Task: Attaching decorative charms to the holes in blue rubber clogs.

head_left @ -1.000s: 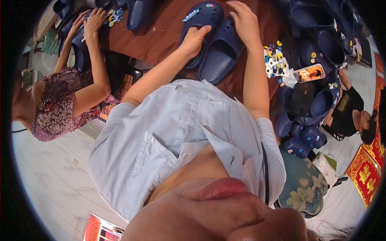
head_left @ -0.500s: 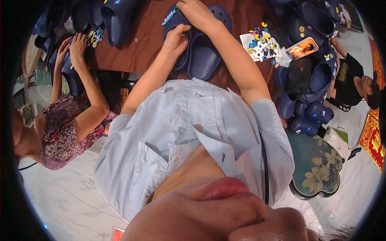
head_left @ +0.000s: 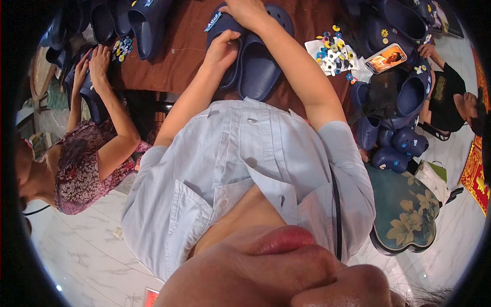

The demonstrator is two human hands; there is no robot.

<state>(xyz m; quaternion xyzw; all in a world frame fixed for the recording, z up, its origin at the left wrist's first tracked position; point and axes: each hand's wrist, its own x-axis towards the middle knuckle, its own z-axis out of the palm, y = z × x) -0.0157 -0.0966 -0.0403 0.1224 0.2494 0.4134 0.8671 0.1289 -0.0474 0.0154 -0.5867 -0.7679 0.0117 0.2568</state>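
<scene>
A pair of navy blue clogs lies before me on the brown cloth. The left clog (head_left: 232, 77) has a light blue charm with lettering (head_left: 214, 21) on its upper. My left hand (head_left: 223, 50) is closed at this clog's opening, thumb uppermost and the other fingers partly hidden inside. Over the top of the same clog lies my right hand (head_left: 246, 14), its fingers bent down onto the upper beside the charm; the fingertips are partly cut off by the picture's edge. Touching its right side is the right clog (head_left: 260, 71), with holes in its upper.
Colourful charms (head_left: 335, 53) lie heaped on white paper to the right, beside a phone (head_left: 386, 60). More navy clogs (head_left: 409, 97) are piled beyond. At left, a co-worker's hands (head_left: 97, 64) work on a clog. A flowered stool (head_left: 404, 210) stands at lower right.
My right hand has shifted slightly to the left over the clog's upper. My left hand stays at the opening. The person at far right has moved a hand against the piled clogs.
</scene>
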